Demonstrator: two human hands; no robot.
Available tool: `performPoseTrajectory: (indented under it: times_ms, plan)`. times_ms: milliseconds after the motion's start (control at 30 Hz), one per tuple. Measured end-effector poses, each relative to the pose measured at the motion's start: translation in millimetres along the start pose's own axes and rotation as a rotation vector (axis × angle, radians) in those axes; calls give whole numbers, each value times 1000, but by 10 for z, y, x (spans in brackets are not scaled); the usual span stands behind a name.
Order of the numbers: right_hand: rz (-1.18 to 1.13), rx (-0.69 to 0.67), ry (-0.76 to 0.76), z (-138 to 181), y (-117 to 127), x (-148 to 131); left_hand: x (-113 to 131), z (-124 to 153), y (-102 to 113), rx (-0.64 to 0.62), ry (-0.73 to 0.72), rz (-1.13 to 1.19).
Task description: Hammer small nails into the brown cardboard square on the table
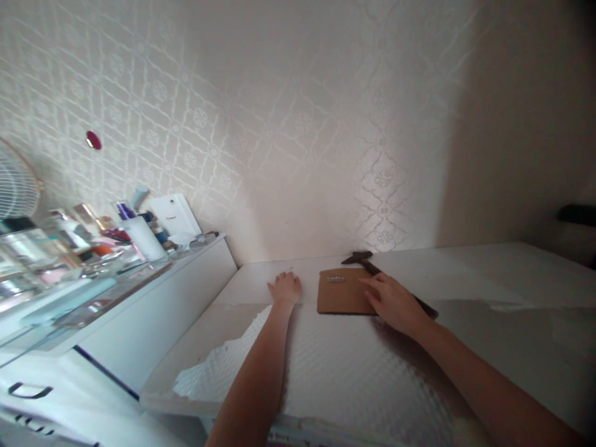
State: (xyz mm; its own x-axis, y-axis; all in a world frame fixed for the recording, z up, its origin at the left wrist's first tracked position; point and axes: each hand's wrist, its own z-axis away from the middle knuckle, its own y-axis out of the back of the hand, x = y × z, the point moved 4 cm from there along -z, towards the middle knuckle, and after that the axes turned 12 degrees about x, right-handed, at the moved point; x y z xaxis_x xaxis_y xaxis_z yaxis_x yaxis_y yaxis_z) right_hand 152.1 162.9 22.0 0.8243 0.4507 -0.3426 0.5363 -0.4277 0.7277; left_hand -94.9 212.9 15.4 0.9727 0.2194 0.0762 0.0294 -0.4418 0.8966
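A flat brown cardboard piece (342,298) lies on the white table, partly over a sheet of white bubble wrap (335,360). Near its top edge is a short row of small silvery pieces (336,279), too small to name for certain. My right hand (395,303) rests on the cardboard's right side, fingers stretched out with thumb and forefinger apart. Behind the cardboard lies a dark hammer (357,257); its handle runs under or behind my right hand and shows again beyond it. To the left, my left hand (285,287) rests on the tabletop, fingers spread, holding nothing.
On the left stands a white dresser (186,310) crowded with bottles, tubes and a white box (174,214). A fan (18,180) is at the far left edge. The patterned wall (298,155) rises behind the table. A dark object (577,215) juts in at far right.
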Motion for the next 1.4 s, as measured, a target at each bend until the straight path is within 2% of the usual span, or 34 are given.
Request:
performPoseTrajectory:
  times_ms: [267, 567, 800, 1100, 1400]
  plan:
    - [-49, -72, 48, 46, -76, -31, -16, -36, -145, -20, -40, 30]
    - [-56, -90, 29, 54, -85, -30, 8, -21, -141, -79, -52, 62]
    - [-55, -94, 37, 53, -102, -22, 19, -73, -104, 20, -91, 44]
    - [-64, -97, 45, 52, -104, -19, 18, -107, 30, 89, -23, 39]
    - [-8, -57, 84, 56, -88, -41, 39, -120, 75, 165, -21, 188]
